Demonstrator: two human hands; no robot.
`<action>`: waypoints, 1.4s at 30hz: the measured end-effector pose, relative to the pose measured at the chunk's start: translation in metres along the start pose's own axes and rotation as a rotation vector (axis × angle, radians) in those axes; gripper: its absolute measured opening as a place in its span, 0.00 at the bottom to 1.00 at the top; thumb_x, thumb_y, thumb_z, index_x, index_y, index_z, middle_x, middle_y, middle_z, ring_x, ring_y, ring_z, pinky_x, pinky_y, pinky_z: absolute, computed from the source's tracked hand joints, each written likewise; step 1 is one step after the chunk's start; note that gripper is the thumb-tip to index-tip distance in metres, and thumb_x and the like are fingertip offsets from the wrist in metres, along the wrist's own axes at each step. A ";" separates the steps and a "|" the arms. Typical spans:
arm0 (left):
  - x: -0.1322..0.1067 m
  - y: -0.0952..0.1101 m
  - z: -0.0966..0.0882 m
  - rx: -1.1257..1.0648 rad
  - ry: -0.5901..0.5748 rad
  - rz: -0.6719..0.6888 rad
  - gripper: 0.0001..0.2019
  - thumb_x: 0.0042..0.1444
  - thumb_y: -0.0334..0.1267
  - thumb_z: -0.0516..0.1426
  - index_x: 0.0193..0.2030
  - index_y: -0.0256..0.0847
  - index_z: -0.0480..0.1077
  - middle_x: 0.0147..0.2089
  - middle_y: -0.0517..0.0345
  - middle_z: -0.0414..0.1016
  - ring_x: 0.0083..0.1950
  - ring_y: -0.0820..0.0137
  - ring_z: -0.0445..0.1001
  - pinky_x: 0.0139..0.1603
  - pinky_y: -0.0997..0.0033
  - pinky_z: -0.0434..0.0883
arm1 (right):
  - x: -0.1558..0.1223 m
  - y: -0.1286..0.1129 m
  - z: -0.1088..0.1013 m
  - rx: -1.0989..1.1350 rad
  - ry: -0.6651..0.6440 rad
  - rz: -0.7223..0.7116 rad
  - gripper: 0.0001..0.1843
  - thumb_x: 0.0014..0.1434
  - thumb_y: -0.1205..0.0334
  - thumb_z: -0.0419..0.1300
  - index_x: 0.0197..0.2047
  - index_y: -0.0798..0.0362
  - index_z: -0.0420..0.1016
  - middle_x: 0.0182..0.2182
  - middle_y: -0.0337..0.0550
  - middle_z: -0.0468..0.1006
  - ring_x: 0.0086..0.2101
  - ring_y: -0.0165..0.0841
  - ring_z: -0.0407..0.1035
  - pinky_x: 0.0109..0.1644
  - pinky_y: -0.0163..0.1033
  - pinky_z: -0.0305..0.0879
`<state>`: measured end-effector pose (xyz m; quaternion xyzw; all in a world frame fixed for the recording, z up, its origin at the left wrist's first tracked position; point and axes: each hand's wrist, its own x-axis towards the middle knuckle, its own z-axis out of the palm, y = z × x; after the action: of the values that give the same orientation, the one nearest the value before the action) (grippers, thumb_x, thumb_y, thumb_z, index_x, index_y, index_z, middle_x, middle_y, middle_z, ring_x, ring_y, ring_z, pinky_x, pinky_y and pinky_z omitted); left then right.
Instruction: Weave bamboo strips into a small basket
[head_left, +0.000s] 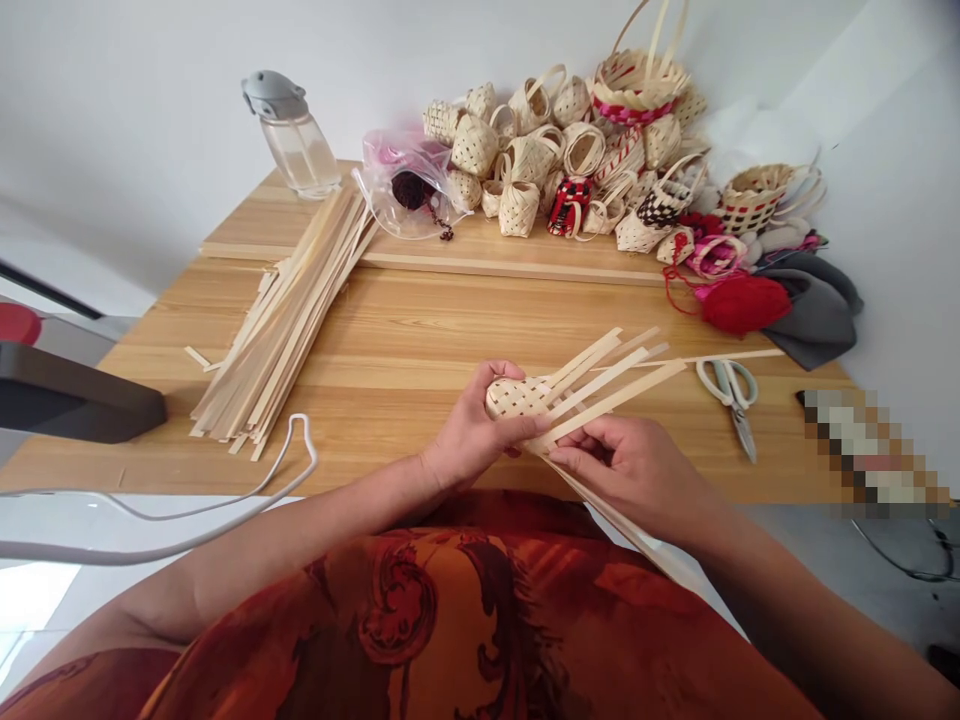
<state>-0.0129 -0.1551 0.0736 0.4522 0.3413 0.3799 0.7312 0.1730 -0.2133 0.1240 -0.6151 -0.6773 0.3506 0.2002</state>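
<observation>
My left hand is wrapped round a small half-woven basket of pale strips, held just above the table's near edge. Long loose strips fan out from the woven part toward the right. My right hand pinches the strips right beside the woven part, thumb and fingers pressed together. More strips hang down from the basket, under my right hand and over my lap.
A bundle of flat strips lies at the left of the wooden table. Scissors lie to the right. Many finished little baskets are piled at the back, with a water bottle, a plastic bag and red yarn.
</observation>
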 end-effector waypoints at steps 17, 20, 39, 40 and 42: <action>0.002 0.006 -0.005 0.049 -0.052 -0.103 0.31 0.47 0.45 0.71 0.50 0.46 0.58 0.39 0.61 0.73 0.31 0.73 0.72 0.25 0.77 0.70 | 0.005 -0.002 0.007 -0.107 0.104 -0.065 0.16 0.65 0.55 0.59 0.28 0.52 0.75 0.24 0.37 0.76 0.26 0.32 0.67 0.32 0.36 0.57; 0.002 0.005 -0.004 0.020 -0.015 -0.100 0.31 0.47 0.46 0.71 0.50 0.46 0.58 0.38 0.62 0.72 0.30 0.74 0.72 0.25 0.77 0.70 | 0.007 -0.006 0.002 -0.177 0.046 -0.119 0.13 0.66 0.58 0.57 0.32 0.52 0.76 0.29 0.40 0.79 0.28 0.32 0.68 0.33 0.36 0.57; -0.004 -0.001 -0.010 0.007 0.091 -0.171 0.31 0.52 0.58 0.66 0.52 0.48 0.54 0.33 0.62 0.75 0.27 0.71 0.72 0.24 0.76 0.65 | 0.013 -0.009 0.015 -0.209 0.087 -0.142 0.06 0.63 0.65 0.55 0.32 0.52 0.68 0.30 0.39 0.75 0.28 0.31 0.63 0.33 0.36 0.52; -0.004 -0.002 -0.010 0.007 0.093 -0.173 0.31 0.51 0.58 0.66 0.52 0.48 0.55 0.33 0.62 0.75 0.27 0.71 0.72 0.24 0.76 0.65 | 0.014 -0.008 0.016 -0.202 0.084 -0.141 0.06 0.63 0.65 0.55 0.33 0.52 0.68 0.30 0.39 0.76 0.28 0.31 0.63 0.33 0.36 0.53; -0.005 -0.002 -0.010 0.002 0.102 -0.175 0.32 0.50 0.58 0.66 0.52 0.48 0.55 0.33 0.62 0.75 0.27 0.71 0.72 0.23 0.76 0.64 | 0.015 -0.006 0.018 -0.185 0.076 -0.147 0.06 0.64 0.64 0.54 0.35 0.52 0.70 0.32 0.40 0.77 0.29 0.31 0.64 0.33 0.35 0.55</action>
<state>-0.0233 -0.1559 0.0687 0.4013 0.4167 0.3367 0.7429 0.1538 -0.2029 0.1133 -0.5922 -0.7420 0.2476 0.1933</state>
